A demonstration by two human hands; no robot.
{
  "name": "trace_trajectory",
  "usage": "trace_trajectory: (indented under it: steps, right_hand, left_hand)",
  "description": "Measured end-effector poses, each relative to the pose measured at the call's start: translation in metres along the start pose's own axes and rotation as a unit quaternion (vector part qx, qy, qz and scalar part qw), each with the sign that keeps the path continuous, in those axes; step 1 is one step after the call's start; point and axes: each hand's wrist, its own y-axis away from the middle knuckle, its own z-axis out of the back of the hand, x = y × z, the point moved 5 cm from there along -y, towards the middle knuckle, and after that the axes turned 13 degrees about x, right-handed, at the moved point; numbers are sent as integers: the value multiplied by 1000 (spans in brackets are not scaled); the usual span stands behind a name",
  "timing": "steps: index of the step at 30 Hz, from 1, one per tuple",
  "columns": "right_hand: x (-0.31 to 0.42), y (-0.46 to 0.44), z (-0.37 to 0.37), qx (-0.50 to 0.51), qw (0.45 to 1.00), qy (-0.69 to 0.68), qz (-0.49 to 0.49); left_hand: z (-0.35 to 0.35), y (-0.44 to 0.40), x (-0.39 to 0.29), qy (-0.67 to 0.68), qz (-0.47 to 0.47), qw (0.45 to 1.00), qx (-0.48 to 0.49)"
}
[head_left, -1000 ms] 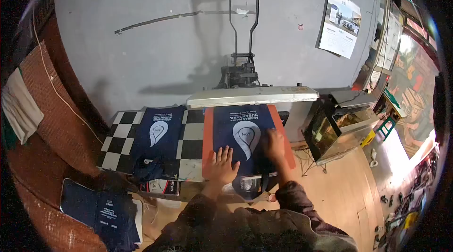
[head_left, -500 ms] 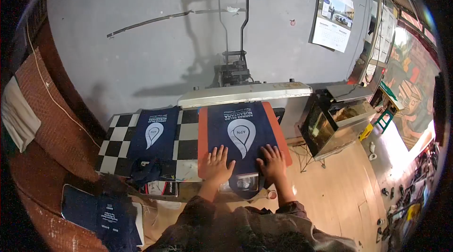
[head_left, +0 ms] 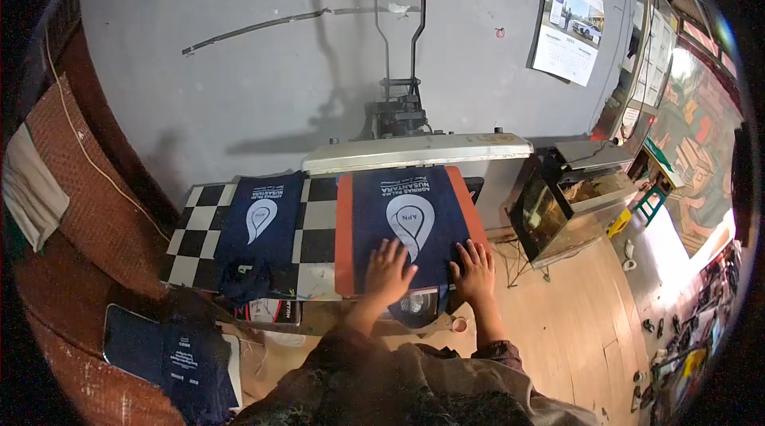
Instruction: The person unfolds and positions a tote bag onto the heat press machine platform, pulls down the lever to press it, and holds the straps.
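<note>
A dark navy fabric piece (head_left: 368, 215), printed with a white drop-shaped logo and lettering, lies flat over an orange-red pad (head_left: 344, 239). My left hand (head_left: 390, 273) rests on the fabric with fingers spread, its fingertips just at the logo's lower edge. Near the fabric's right edge, my right hand (head_left: 476, 270) lies open, fingers apart, close to the pad's right border. Neither hand grips anything. Behind the pad stands a heat press, with its wide silver upper plate (head_left: 418, 153) and a tall black lever handle (head_left: 421, 19).
A similar printed navy piece (head_left: 263, 255) lies on the black-and-white checkered table (head_left: 190, 244) at left. More navy fabric (head_left: 191, 362) sits lower left. A glass tank (head_left: 566, 195) stands right of the press. A small cup (head_left: 460, 324) is below my right hand.
My left hand has moved right and slightly up across the fabric, toward the logo. My right hand has shifted slightly right in view. The camera view has tilted a little.
</note>
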Motion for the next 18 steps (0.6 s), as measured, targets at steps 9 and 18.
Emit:
trace_trajectory:
  steps: [9,18]
  right_hand:
    - [2,3,9,-6,999,-29,18]
    - [5,3,8,-12,1000,-22,18]
  left_hand:
    - [-3,20,-4,-20,-84,996,-8]
    - [16,46,47,-41,59,996,59]
